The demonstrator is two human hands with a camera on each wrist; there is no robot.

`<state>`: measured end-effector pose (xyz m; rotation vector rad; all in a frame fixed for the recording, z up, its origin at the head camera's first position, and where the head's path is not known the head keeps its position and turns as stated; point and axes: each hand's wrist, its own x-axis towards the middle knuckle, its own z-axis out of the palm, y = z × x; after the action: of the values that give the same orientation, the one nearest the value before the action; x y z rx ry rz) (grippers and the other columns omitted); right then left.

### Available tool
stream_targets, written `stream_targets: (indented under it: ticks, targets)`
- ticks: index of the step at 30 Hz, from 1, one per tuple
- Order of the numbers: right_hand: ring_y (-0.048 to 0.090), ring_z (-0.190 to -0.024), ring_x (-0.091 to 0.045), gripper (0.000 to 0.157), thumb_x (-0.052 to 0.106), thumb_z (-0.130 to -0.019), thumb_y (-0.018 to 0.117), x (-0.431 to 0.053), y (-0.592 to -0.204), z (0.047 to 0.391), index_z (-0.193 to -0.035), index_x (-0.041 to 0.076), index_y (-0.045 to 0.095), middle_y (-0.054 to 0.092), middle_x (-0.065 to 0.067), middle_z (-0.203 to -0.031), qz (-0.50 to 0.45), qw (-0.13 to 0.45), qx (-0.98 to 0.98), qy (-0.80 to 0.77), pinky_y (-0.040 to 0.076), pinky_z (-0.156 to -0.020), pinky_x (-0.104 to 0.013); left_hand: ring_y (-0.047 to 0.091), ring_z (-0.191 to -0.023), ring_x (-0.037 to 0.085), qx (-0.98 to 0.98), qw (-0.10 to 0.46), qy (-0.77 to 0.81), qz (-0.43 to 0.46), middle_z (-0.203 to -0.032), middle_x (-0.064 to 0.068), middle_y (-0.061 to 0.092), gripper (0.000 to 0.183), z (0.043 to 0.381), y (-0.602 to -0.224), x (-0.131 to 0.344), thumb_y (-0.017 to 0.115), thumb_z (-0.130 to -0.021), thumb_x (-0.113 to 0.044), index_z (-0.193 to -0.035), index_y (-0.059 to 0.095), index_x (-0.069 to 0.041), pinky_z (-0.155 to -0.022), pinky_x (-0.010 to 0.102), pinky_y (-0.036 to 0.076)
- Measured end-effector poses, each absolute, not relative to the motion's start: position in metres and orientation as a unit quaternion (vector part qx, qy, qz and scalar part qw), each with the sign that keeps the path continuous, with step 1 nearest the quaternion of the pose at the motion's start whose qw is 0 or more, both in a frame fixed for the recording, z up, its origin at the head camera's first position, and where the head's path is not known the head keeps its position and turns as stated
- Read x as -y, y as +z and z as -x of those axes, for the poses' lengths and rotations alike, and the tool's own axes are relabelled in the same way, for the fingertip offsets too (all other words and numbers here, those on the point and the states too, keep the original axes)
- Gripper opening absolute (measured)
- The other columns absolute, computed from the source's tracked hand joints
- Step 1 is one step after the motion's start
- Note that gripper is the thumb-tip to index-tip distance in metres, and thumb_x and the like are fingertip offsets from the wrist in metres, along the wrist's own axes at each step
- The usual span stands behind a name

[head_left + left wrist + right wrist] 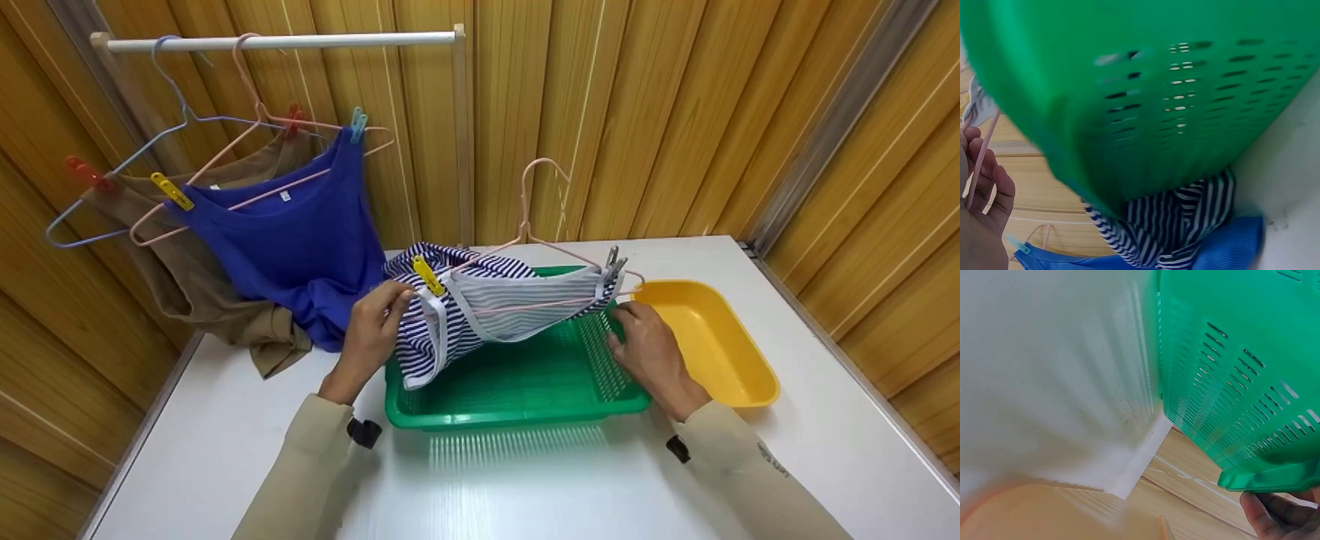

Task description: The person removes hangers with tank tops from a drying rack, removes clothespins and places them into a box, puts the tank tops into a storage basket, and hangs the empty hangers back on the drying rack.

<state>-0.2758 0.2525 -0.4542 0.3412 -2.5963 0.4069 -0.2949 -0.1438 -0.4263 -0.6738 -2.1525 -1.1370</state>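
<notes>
A navy-and-white striped tank top [463,322] hangs on a pink hanger [526,231] over the green basket [517,418]. A yellow clothespin [428,275] clips its left strap, and a grey clothespin [615,264] is at the right strap. My left hand [370,328] pinches the hanger's left end; the left wrist view has the pink wire [982,154] running between thumb and fingers. At the basket's right side, my right hand [651,351] grips the rim, with fingers [1264,517] under its edge in the right wrist view. Part of the top spills behind the basket's far left corner.
A yellow tray [739,360] stands right of the basket on the white table [517,495]. At the left, a white rail [300,41] carries a blue tank top [292,225] on a pink hanger and a brown garment [161,262] on a bluish hanger. Wood-look panels [637,112] stand behind.
</notes>
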Motion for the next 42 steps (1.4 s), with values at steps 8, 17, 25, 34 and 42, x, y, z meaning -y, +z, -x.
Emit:
stream_targets:
  ticks: [8,17,25,34,42]
  targets:
    - [0.062,-0.104,-0.036,0.035,0.011,-0.084,0.077,-0.252,-0.454,0.276,-0.112,-0.009,0.068,0.065,-0.022,-0.113,-0.116,0.227,0.955,0.149,0.052,-0.097,-0.049,0.060,-0.080,0.016,0.825,0.295,-0.412,0.249,-0.092,0.009,0.069,0.014,0.296,-0.440,0.141,0.056,-0.099,-0.013,-0.098,0.067,-0.004,-0.073,0.033,0.051]
    - [0.061,-0.104,-0.036,0.036,0.012,-0.085,0.076,-0.252,-0.453,0.276,-0.114,-0.008,0.067,0.065,-0.023,-0.114,-0.113,0.225,0.956,0.149,0.051,-0.098,-0.050,0.058,-0.082,0.014,0.831,0.261,-0.422,0.252,-0.093,0.008,0.068,0.017,0.296,-0.444,0.144,0.055,-0.101,-0.016,-0.099,0.067,-0.006,-0.074,0.032,0.049]
    - [0.062,-0.102,-0.036,0.034,0.010,-0.083,0.077,-0.252,-0.454,0.275,-0.110,-0.009,0.068,0.065,-0.023,-0.111,-0.118,0.236,0.953,0.151,0.053,-0.095,-0.050,0.062,-0.090,0.014,0.845,0.223,-0.413,0.257,-0.097,0.005,0.070,0.018,0.290,-0.449,0.151,0.054,-0.101,-0.020,-0.101,0.070,-0.009,-0.082,0.037,0.052]
    - [0.062,-0.104,-0.037,0.034,0.009,-0.083,0.078,-0.251,-0.454,0.275,-0.111,-0.008,0.068,0.065,-0.023,-0.112,-0.120,0.236,0.952,0.153,0.052,-0.097,-0.050,0.064,-0.089,0.012,0.847,0.223,-0.407,0.258,-0.098,0.005,0.071,0.015,0.281,-0.465,0.158,0.057,-0.099,-0.015,-0.102,0.071,-0.010,-0.077,0.033,0.054]
    - [0.062,-0.104,-0.036,0.036,0.009,-0.083,0.078,-0.252,-0.454,0.275,-0.113,-0.008,0.068,0.065,-0.022,-0.113,-0.122,0.237,0.951,0.157,0.052,-0.097,-0.050,0.068,-0.087,0.012,0.829,0.215,-0.446,0.261,-0.101,0.004,0.073,0.016,0.273,-0.472,0.158,0.058,-0.098,-0.011,-0.107,0.072,-0.008,-0.075,0.028,0.057]
